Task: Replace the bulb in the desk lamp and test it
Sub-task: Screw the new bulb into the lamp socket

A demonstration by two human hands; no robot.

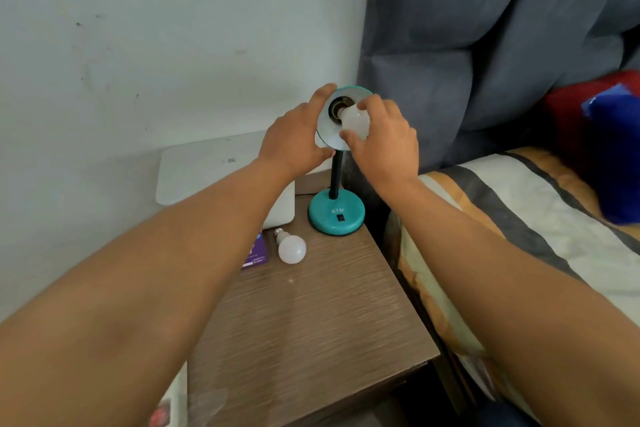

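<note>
A teal desk lamp stands at the back of the wooden bedside table, its round base (336,215) carrying a black switch and its shade (327,128) tilted toward me. My left hand (298,139) grips the shade's left rim. My right hand (384,142) is wrapped around a white bulb (353,116) whose metal screw end sits at the mouth of the dark socket (337,107). I cannot tell how far the bulb is threaded in. A second white bulb (291,247) lies loose on the table in front of the base.
A purple bulb box (257,251) lies beside the loose bulb. A white flat device (207,170) leans at the wall behind. The wooden table (311,340) has a bed with striped cover (519,218) close on its right, and a grey curtain (485,45) hangs behind.
</note>
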